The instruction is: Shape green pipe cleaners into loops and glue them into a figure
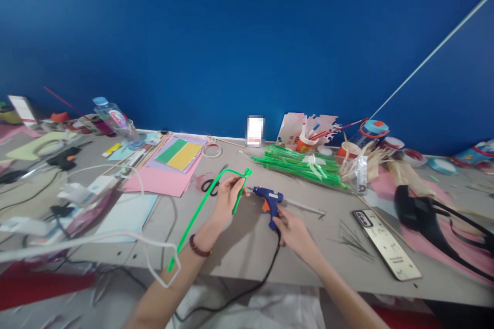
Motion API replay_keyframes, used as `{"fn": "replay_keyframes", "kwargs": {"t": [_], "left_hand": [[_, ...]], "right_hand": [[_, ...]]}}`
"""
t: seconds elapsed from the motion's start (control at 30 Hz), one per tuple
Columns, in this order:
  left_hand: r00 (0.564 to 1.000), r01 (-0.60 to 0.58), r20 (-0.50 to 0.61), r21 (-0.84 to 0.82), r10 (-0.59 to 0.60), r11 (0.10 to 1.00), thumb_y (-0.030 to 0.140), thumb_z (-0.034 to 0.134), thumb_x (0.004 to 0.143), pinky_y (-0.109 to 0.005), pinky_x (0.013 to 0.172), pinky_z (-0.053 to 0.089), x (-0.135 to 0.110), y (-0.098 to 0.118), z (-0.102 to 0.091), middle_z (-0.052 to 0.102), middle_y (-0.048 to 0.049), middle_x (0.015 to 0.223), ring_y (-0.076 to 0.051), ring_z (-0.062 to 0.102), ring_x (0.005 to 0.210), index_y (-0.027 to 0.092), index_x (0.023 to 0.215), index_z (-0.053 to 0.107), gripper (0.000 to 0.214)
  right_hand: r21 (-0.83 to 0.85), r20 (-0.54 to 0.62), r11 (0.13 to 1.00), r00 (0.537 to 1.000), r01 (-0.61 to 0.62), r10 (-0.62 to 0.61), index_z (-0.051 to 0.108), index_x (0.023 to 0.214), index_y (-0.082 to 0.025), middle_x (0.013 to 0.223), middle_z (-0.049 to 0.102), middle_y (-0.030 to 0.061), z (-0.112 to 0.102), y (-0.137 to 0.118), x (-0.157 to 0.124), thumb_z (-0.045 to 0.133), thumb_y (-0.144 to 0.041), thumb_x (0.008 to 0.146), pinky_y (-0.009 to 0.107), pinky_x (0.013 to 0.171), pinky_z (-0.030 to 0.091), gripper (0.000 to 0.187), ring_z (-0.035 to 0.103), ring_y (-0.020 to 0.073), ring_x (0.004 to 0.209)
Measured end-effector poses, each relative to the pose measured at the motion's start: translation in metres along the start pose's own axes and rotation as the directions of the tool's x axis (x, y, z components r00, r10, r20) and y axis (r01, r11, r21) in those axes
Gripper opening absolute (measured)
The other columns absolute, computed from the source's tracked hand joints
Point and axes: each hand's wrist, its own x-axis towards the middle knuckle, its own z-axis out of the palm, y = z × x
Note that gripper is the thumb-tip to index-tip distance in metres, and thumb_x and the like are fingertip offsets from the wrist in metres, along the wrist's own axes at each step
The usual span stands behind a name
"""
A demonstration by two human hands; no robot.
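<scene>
My left hand (227,199) pinches a bent green pipe cleaner (196,214) near its looped top. One long leg of it slants down past my wrist, and a shorter end hangs beside my fingers. My right hand (292,227) is wrapped round the handle of a blue hot glue gun (267,195) with an orange trigger. Its nozzle points left, close to my left fingers; whether it touches the green piece I cannot tell. A glue stick (304,206) sticks out of the gun's back. Black-handled scissors (210,187) lie behind my left hand.
A bundle of green pipe cleaners (309,166) lies at the back. To the right are a phone (387,244), dark thin wires (353,240) and a black strap (419,216). Pink paper (160,181), a tilted bottle (116,118) and a white cable (96,239) are on the left.
</scene>
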Motion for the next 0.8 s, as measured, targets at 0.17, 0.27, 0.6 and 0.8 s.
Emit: {"fn": "replay_keyframes", "kwargs": {"t": [0.17, 0.27, 0.6, 0.8], "left_hand": [[0.998, -0.066, -0.016, 0.076, 0.068, 0.995, 0.036, 0.059, 0.076, -0.024, 0.057, 0.045, -0.003, 0.001, 0.001, 0.054, 0.0020, 0.054, -0.012, 0.055, 0.051, 0.018, 0.071, 0.057, 0.019], [0.996, -0.065, -0.061, 0.077, 0.070, 0.995, 0.037, 0.061, 0.075, -0.024, 0.055, 0.045, 0.000, -0.004, 0.000, 0.053, 0.0030, 0.054, -0.012, 0.054, 0.050, 0.018, 0.072, 0.056, 0.020], [0.882, -0.376, -0.015, 0.581, 0.472, 0.722, 0.024, 0.050, 0.083, -0.027, 0.071, 0.048, 0.006, -0.018, -0.007, 0.060, -0.0050, 0.082, -0.015, 0.059, 0.075, 0.017, 0.082, 0.061, 0.013], [0.677, -0.579, 0.170, 0.724, 0.716, 0.375, 0.015, 0.049, 0.084, -0.026, 0.075, 0.048, 0.007, -0.023, -0.007, 0.062, -0.0067, 0.086, -0.015, 0.060, 0.080, 0.017, 0.094, 0.061, 0.016]], "right_hand": [[-0.141, -0.076, 0.980, 0.986, 0.139, -0.151, 0.065, 0.099, -0.019, 0.067, 0.066, 0.0027, 0.001, -0.005, 0.004, 0.051, -0.028, 0.076, 0.026, 0.042, 0.040, 0.028, 0.053, 0.0142, 0.039], [-0.236, -0.042, 0.959, 0.984, 0.159, -0.174, 0.064, 0.100, -0.017, 0.060, 0.064, 0.0017, 0.000, -0.006, 0.006, 0.050, -0.029, 0.078, 0.026, 0.047, 0.039, 0.028, 0.055, 0.0158, 0.044], [-0.076, -0.039, 0.986, 0.987, 0.150, -0.154, 0.060, 0.078, -0.019, 0.057, 0.059, 0.0002, -0.016, -0.049, 0.021, 0.047, -0.047, 0.081, 0.024, 0.047, 0.041, 0.031, 0.055, 0.0142, 0.049], [0.483, 0.234, 0.873, 0.971, -0.063, -0.059, 0.061, 0.082, -0.015, 0.071, 0.064, 0.0060, -0.008, -0.084, 0.036, 0.051, -0.058, 0.078, 0.025, 0.052, 0.051, 0.044, 0.064, 0.0158, 0.060]]}}
